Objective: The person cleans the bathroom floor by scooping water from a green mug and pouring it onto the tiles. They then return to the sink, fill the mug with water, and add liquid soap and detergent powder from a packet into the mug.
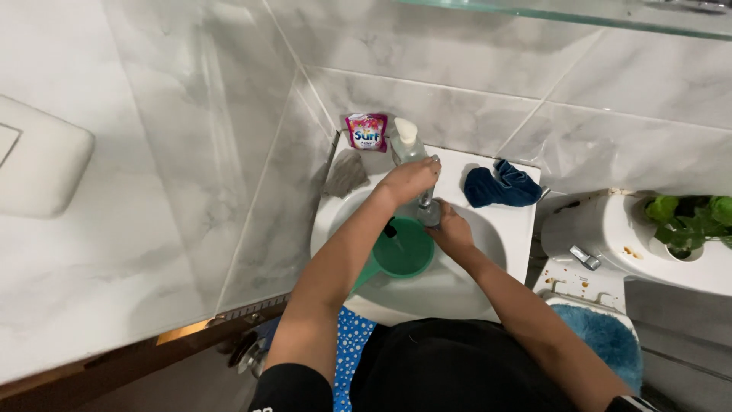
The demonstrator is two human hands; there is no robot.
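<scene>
Chrome tap [428, 200] clasped by both hands' grip.

A home bathroom — white washbasin [488, 301], toilet cistern [610, 229], marble-look wall tiles [191, 152].

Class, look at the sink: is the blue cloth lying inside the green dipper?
No, the blue cloth lies on the sink's back ledge, apart from the green dipper in the basin.

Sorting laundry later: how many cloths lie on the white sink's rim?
2: a grey cloth on the sink's back-left corner, a dark blue cloth at back right. Others may be hidden.
</scene>
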